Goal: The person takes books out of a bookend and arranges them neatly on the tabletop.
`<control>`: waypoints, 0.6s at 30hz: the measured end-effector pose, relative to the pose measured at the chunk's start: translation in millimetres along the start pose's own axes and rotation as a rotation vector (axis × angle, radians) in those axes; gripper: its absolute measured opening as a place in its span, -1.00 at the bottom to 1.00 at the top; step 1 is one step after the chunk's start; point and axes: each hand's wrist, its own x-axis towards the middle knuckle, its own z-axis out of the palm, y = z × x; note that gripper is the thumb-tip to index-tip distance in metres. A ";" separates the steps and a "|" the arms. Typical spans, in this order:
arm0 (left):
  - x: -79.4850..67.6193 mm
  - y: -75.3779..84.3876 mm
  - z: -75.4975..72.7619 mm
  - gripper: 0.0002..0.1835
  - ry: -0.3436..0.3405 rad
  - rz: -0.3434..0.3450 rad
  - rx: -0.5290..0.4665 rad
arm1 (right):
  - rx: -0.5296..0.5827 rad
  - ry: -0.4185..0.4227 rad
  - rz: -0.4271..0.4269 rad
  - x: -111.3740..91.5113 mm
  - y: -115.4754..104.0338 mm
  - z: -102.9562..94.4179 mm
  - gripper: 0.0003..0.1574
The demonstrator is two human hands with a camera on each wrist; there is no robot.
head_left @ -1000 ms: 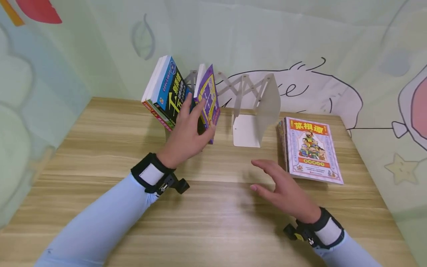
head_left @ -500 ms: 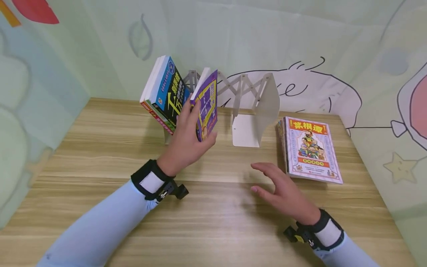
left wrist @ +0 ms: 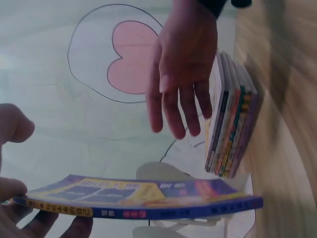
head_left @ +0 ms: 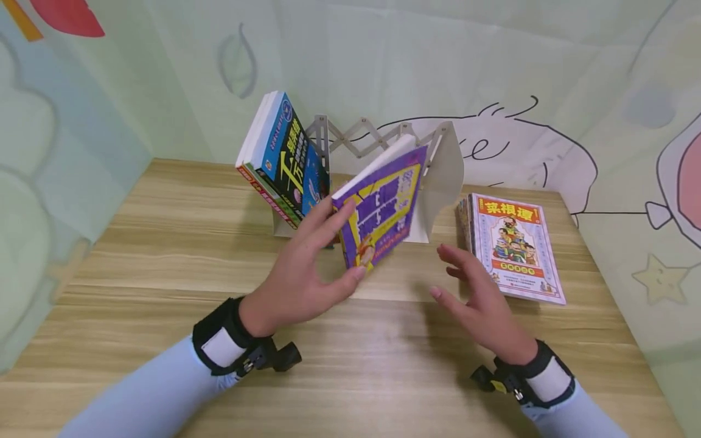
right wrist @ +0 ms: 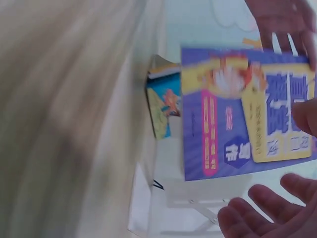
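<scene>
A thin purple and yellow book (head_left: 383, 207) is held by my left hand (head_left: 298, 274) at its spine end, tilted in front of the rack. In the left wrist view the index finger lies over the book (left wrist: 148, 201) and other fingers are under it. My right hand (head_left: 484, 310) is apart from the book, its fingers spread and relaxed. The right wrist view shows the book's cover (right wrist: 228, 129) facing the right palm. Several books (head_left: 285, 152), a blue-black one in front, lean left in the white expanding book rack (head_left: 446, 170).
A stack of books (head_left: 515, 249), a pale pink cover on top, lies on the wooden table (head_left: 350, 377) right of the rack. A wall with cartoon drawings (head_left: 350, 61) stands directly behind the rack.
My left hand has drawn the purple book out of the rack, toward me and to the right, turning its cover more into view. The right hand has shifted slightly right.
</scene>
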 end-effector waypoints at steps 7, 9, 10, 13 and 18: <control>-11.4 20.1 6.8 -0.14 -0.139 0.028 -0.232 | 0.160 -0.035 0.099 8.0 -4.0 -15.3 -0.22; -13.4 23.6 9.0 -0.14 -0.163 0.048 -0.242 | 0.239 -0.090 0.119 8.2 -4.1 -15.3 -0.33; -14.5 24.8 10.0 -0.14 -0.174 0.055 -0.247 | 0.269 -0.113 0.129 7.7 -3.8 -14.5 -0.38; -16.6 27.5 12.4 -0.15 -0.196 0.069 -0.259 | 0.299 -0.124 0.118 5.1 -2.1 -11.3 -0.53; -18.3 27.8 12.9 -0.10 -0.208 0.074 -0.254 | 0.320 -0.055 0.055 0.8 0.7 -10.3 -0.66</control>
